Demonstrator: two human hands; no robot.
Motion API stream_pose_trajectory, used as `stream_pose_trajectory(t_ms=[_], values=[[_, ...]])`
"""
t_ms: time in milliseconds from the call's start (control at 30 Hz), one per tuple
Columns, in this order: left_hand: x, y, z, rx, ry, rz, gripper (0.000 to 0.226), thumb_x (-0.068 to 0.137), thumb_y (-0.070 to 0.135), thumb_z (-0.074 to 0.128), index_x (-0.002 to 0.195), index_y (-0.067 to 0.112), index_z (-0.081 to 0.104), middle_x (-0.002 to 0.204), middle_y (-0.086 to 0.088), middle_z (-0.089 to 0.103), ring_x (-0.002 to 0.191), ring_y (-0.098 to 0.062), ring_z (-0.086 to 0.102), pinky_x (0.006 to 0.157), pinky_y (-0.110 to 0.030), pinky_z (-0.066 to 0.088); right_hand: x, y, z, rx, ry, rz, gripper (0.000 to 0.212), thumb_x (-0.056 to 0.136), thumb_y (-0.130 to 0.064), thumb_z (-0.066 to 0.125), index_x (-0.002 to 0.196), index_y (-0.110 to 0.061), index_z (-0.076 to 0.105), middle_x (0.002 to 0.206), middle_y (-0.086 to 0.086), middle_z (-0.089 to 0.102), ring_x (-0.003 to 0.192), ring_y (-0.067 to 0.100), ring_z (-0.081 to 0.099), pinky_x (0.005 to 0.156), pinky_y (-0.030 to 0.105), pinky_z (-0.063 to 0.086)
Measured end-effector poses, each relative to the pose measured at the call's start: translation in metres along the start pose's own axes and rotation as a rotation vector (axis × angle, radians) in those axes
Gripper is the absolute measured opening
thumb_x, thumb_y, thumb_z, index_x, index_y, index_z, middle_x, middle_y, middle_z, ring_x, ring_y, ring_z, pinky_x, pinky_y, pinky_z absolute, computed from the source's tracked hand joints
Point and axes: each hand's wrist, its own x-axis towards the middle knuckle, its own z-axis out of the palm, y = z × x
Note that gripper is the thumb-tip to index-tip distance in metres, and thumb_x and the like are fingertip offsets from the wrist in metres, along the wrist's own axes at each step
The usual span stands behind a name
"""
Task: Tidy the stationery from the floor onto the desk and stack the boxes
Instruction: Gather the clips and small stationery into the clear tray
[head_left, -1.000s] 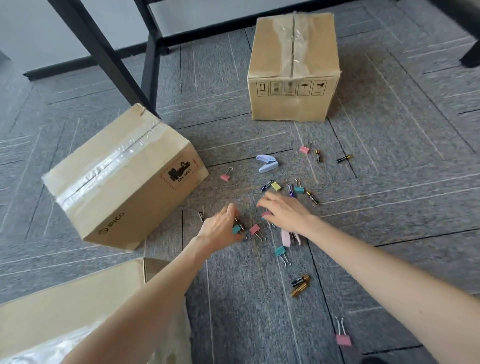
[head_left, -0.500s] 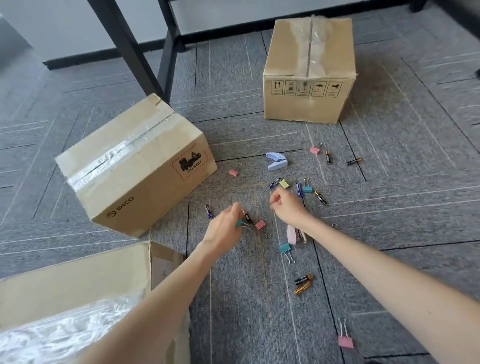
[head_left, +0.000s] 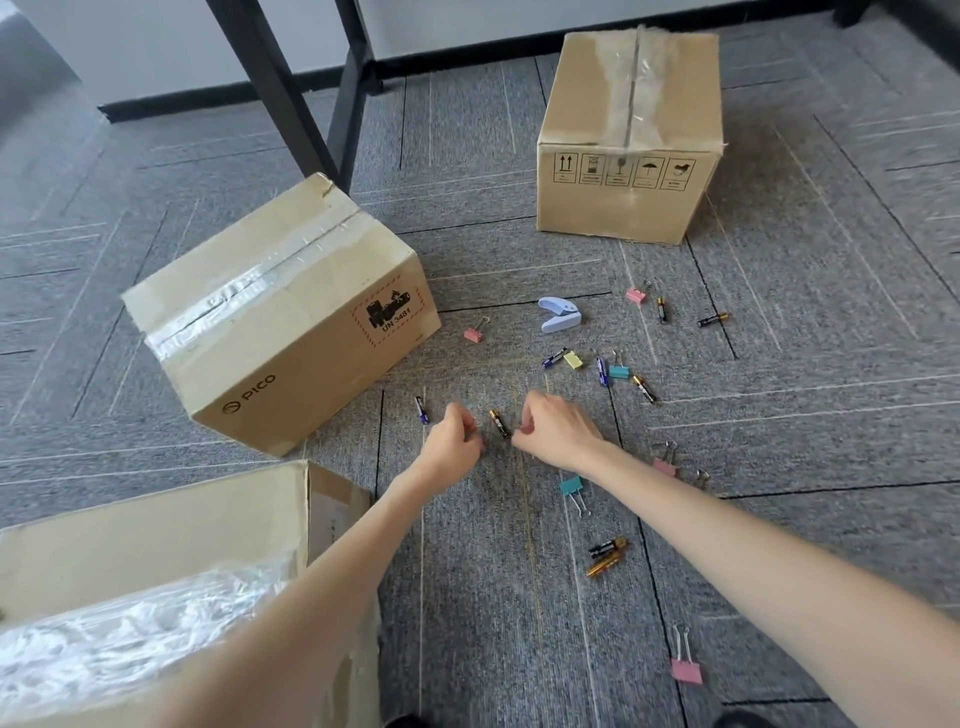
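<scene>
Stationery lies scattered on the grey carpet: a black-and-gold battery (head_left: 499, 423) sits between the curled left hand (head_left: 457, 441) and right hand (head_left: 558, 434); what their fingers pinch is hidden. Beyond, a lavender hole punch (head_left: 558, 314), then a taped cardboard box (head_left: 629, 137).

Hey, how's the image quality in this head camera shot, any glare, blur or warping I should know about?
Head view: wide-angle warping bows the carpet lines and leans the desk legs; glare whitens the tape on the PICO box and the plastic in the open box; the centre is sharp, batteries readable, with only slight softness on the left hand and right hand; soft daylight, faint shadows.
</scene>
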Motion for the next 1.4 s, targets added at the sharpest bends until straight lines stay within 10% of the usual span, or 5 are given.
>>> stream_pose_trajectory(t_ms=[300,433,967,1267,1400], values=[[-0.015,0.035,0.031,0.209,-0.117,0.319,0.027,0.081,0.019,0.066,0.100,0.020,0.048,0.069,0.005,0.052,0.065,-0.019,0.049,0.056,-0.030,0.037,-0.014,0.041,-0.048,0.799,-0.061,0.327,0.020,0.090,-0.026,0.049,0.074,-0.013,0.052,0.068,0.000,0.047,0.060,0.013,0.042,0.055,0.025,0.034],[-0.021,0.050,0.047,0.447,-0.165,0.559,0.040,0.076,0.025,0.075,0.111,0.023,0.055,0.088,0.009,0.053,0.076,-0.011,0.049,0.066,-0.026,0.042,-0.030,0.056,-0.059,1.115,-0.116,0.413,0.024,0.091,-0.021,0.039,0.071,-0.013,0.048,0.066,0.003,0.047,0.058,0.016,0.048,0.049,0.025,0.037],[-0.020,0.045,0.070,0.681,-0.103,0.765,0.033,0.090,0.029,0.063,0.117,0.012,0.053,0.114,-0.001,0.059,0.109,-0.016,0.054,0.104,-0.032,0.037,-0.059,0.084,-0.063,1.199,-0.096,0.542,0.011,0.095,-0.002,0.043,0.090,-0.004,0.052,0.075,0.011,0.062,0.050,0.012,0.049,0.036,0.018,0.034],[-0.012,0.066,0.072,0.364,-0.198,0.540,0.019,0.100,0.017,0.046,0.101,0.003,0.059,0.099,-0.005,0.051,0.086,-0.020,0.052,0.075,-0.031,0.047,-0.080,0.111,-0.063,0.170,-0.041,0.362,0.025,0.097,-0.032,0.052,0.097,-0.009,0.064,0.079,0.006,0.063,0.051,0.009,0.039,0.054,0.022,0.035],[-0.015,0.085,0.086,0.171,-0.240,0.461,0.026,0.102,0.017,0.038,0.085,0.004,0.051,0.085,-0.006,0.050,0.070,-0.018,0.045,0.059,-0.026,0.036,-0.100,0.121,-0.055,-0.302,-0.090,0.380,0.073,0.088,-0.060,0.051,0.133,-0.003,0.040,0.068,-0.005,0.050,0.054,0.009,0.047,0.067,0.029,0.045]])
